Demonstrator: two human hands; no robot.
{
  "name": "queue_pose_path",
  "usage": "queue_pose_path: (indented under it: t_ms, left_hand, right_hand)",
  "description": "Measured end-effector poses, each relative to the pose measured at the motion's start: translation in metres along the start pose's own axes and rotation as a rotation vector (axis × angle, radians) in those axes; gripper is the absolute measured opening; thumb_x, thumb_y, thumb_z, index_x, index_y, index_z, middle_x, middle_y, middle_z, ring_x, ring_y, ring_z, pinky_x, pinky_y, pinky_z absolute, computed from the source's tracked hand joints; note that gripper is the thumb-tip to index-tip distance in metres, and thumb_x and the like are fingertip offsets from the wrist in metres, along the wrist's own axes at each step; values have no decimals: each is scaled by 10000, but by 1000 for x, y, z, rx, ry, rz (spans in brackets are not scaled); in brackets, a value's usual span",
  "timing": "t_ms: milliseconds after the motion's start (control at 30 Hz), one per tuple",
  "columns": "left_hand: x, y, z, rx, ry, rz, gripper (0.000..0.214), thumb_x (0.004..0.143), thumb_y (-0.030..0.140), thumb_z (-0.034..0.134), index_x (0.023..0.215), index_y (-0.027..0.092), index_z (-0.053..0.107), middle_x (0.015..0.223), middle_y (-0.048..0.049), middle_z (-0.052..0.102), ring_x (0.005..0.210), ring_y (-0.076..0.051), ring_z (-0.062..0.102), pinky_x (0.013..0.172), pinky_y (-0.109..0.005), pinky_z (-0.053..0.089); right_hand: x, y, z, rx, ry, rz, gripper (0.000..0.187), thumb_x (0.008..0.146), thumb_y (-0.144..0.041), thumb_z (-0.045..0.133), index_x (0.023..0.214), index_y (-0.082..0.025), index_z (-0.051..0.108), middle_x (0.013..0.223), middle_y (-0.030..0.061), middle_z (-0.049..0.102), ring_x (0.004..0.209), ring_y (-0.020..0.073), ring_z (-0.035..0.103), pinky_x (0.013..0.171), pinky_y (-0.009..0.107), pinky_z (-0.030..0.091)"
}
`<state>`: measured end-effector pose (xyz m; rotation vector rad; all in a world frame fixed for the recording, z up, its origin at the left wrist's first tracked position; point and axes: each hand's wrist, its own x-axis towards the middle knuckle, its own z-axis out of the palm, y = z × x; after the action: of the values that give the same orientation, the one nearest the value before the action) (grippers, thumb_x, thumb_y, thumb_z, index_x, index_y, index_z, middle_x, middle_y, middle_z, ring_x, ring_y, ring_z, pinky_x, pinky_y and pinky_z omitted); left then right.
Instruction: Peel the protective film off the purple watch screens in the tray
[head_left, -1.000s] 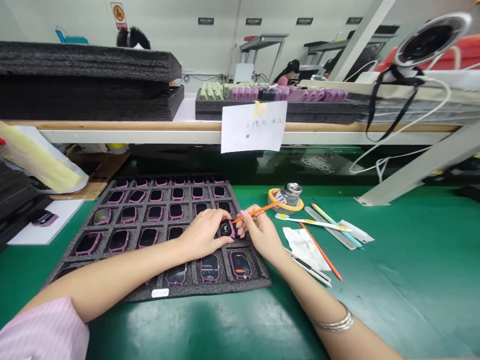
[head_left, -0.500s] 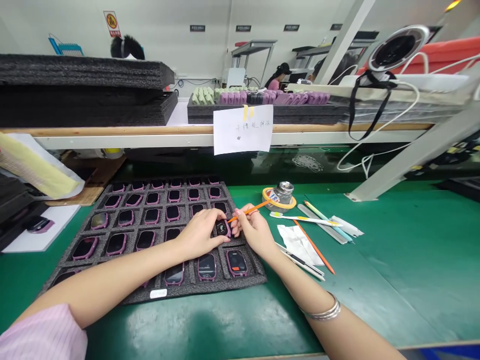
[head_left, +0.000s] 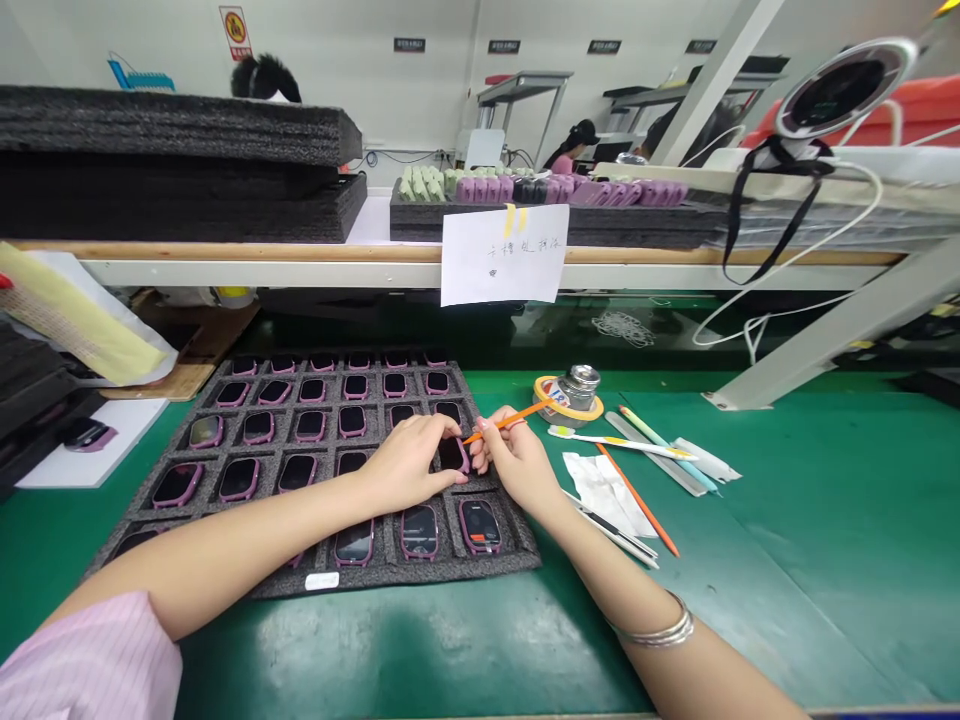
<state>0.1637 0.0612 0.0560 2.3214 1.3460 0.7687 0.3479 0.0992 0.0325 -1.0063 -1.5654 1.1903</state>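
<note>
My left hand [head_left: 409, 462] grips a purple-framed smartwatch [head_left: 453, 455] between thumb and fingers, above the right side of a black foam tray [head_left: 501, 548]. The watch's screen is dark. In my right hand [head_left: 517, 468] is a slim orange stick [head_left: 517, 416], pinched like a pen. Its lower tip meets the watch's upper right edge; the other end points toward a tape roll. More purple watches lie in the tray's compartments, among them one with a lit screen [head_left: 480, 522] at the near right corner. My left forearm hides part of the tray.
Right of the tray lie a toothbrush [head_left: 622, 441], a crumpled tissue [head_left: 606, 492], another orange stick [head_left: 637, 500] and tweezers-like tools [head_left: 616, 532]. A metal-topped jar [head_left: 581, 384] stands in the yellow tape roll [head_left: 541, 396]. A shelf [head_left: 300, 270] crosses behind; people sit beyond it.
The held watch's screen showed a lit pattern and is now dark. The view has shifted slightly, so the scene sits further right. Both hands keep nearly the same pose.
</note>
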Motion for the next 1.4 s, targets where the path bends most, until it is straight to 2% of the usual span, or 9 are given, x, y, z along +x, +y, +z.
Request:
queue_pose_path:
  t_ms: [100, 200, 300, 367, 567, 800, 1033, 1233, 1400]
  left_hand:
    - [0, 12, -4, 22, 32, 45, 360, 829, 282, 756, 1118, 202, 557, 1172, -95, 624, 1140, -281, 569, 1013, -465, 458]
    - [-5, 31, -2, 79, -45, 216, 182, 938, 379, 627, 1002, 210, 648, 1044, -72, 646, 1056, -251, 580, 982, -423, 462]
    - [-12, 46, 7, 206, -146, 409, 349, 933, 515, 598, 910, 185, 709, 1080, -117, 643, 1084, -286, 580, 978, -440, 473]
    - [-18, 50, 12, 271, -154, 441, 403, 909, 556, 611, 909, 167, 717, 1153, -148, 620, 1143, -319, 561, 1015, -468, 463]
    - [-38, 43, 3, 179, -152, 336, 355, 940, 494, 589, 1102, 186, 659, 1180, -148, 622, 1161, -318, 570, 1005, -484, 471]
    - [-44, 36, 2, -138, -115, 118, 266, 879, 344, 729, 1096, 224, 632, 1119, -52, 699, 1126, -238, 610, 1058, -428, 437]
    - [-39, 38, 7, -123, -130, 49, 323, 793, 318, 818, 1058, 235, 652, 1071, -41, 697, 1084, -255, 606, 1007, -438, 450]
    - [-39, 37, 9, -137, -125, -30, 591, 734, 375, 863, 1178, 174, 528, 1176, -102, 650, 1108, -282, 590, 1005, -466, 462]
    - [-41, 37, 8, -126, -129, 1, 550, 763, 373, 842, 1167, 192, 517, 1159, -89, 648, 1095, -277, 590, 996, -461, 461]
  right_hand:
    - [-1, -2, 0, -7, 6, -13, 509, 833, -744, 573, 787, -251, 453, 567, -34, 631, 456, 146, 605, 466, 272, 521]
    - [-1, -4, 1, -18, 17, -33, 483, 841, -721, 587, 767, -258, 470, 554, -34, 624, 481, 165, 616, 498, 296, 529]
    - [-1, -6, 0, -17, 39, -47, 483, 834, -713, 604, 754, -252, 486, 584, -14, 653, 498, 164, 625, 514, 298, 528]
    - [-2, -10, -3, -6, 58, -57, 477, 835, -703, 613, 769, -244, 502, 605, -8, 663, 495, 156, 624, 507, 289, 526]
    - [-25, -29, -14, 61, 138, -122, 411, 896, -638, 590, 865, -233, 531, 653, -21, 638, 533, 129, 614, 530, 260, 527]
    - [-63, -23, -4, 121, 49, -64, 404, 929, -618, 563, 840, -225, 531, 620, -20, 632, 452, 108, 582, 458, 234, 504]
    - [-64, -15, 2, 154, 29, 5, 430, 932, -654, 513, 811, -247, 448, 552, -71, 538, 359, 87, 489, 342, 195, 404]
    - [-64, -12, 1, 136, 33, 24, 423, 946, -637, 496, 794, -251, 419, 537, -80, 509, 340, 79, 457, 325, 184, 360]
    - [-66, -10, 0, 76, 3, 6, 404, 966, -609, 491, 802, -242, 452, 554, -69, 524, 353, 78, 473, 346, 196, 371]
